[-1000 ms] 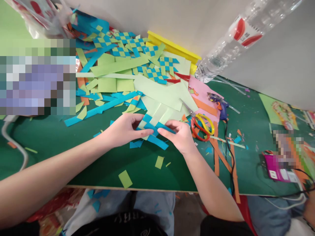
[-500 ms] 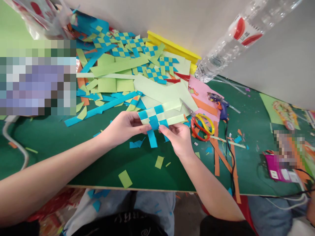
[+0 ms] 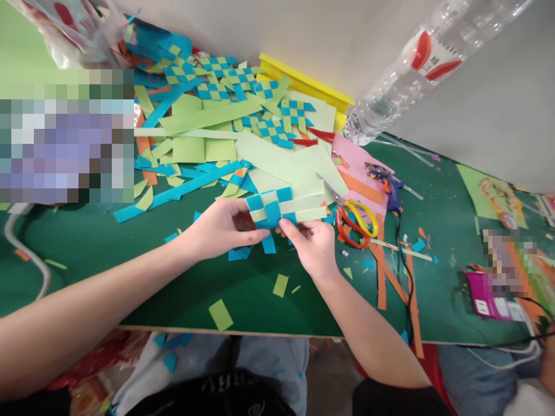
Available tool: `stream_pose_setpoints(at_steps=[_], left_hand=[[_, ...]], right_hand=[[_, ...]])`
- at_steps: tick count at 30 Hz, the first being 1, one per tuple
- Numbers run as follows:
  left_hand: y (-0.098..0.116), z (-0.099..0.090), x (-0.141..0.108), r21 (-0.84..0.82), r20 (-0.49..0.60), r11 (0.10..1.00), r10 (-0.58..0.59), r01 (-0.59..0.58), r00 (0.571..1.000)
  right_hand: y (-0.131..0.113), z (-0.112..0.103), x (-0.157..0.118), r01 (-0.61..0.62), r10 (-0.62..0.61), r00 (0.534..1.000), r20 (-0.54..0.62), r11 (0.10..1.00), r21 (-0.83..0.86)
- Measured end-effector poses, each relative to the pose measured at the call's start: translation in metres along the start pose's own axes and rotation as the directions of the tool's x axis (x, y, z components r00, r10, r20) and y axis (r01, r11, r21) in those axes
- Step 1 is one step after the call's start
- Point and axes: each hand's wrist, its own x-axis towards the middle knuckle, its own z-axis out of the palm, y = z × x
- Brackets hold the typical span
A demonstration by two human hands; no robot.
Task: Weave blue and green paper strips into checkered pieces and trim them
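A woven piece of blue and pale green paper strips (image 3: 273, 209) is held up over the green table, its loose pale green ends pointing right and a blue end hanging down. My left hand (image 3: 225, 229) grips its left side, thumb along the lower edge. At the lower right, my right hand (image 3: 312, 238) pinches it with the thumb on the front. Scissors with red and yellow handles (image 3: 356, 222) lie just right of my right hand. Behind the piece are pale green sheets (image 3: 295, 164) and several finished blue and green woven shapes (image 3: 273, 130).
A clear plastic bottle (image 3: 403, 75) stands at the back right, near a yellow tray (image 3: 307, 81). A glue gun (image 3: 393, 193) with a black cable lies right of the scissors. Orange strips (image 3: 381, 277) and scraps are scattered on the green table (image 3: 173, 300). A magenta packet (image 3: 488, 297) is at far right.
The woven piece has tilted slightly, and its hanging blue end looks shorter. My left thumb has slid a little down and right along its lower edge.
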Motion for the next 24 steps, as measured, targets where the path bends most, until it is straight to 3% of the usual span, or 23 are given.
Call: stream_pose_setpoints(at_steps=[3, 9, 13, 24], left_hand=[[0.0035, 0.001, 0.0001, -0.018, -0.043, 0.999, -0.03, 0.029, 0.999], [0.0045, -0.0002, -0.0008, 0.097, -0.137, 0.994, -0.033, 0.046, 0.99], [0.001, -0.001, -0.0007, 0.083, -0.139, 0.995, -0.036, 0.048, 0.99], [0.0, -0.0006, -0.0006, 0.111, -0.132, 0.993, -0.025, 0.04, 0.991]], right_hand=[[-0.0005, 0.0013, -0.0013, 0.01, -0.01, 1.0, 0.013, 1.0, -0.013], [-0.0033, -0.0001, -0.0011, -0.012, 0.016, 0.998, 0.069, 0.998, -0.057], [-0.0049, -0.0028, 0.0001, 0.023, -0.012, 0.995, 0.104, 0.995, -0.1], [-0.0003, -0.0006, 0.0008, 0.076, -0.078, 0.987, 0.139, 0.997, 0.02]])
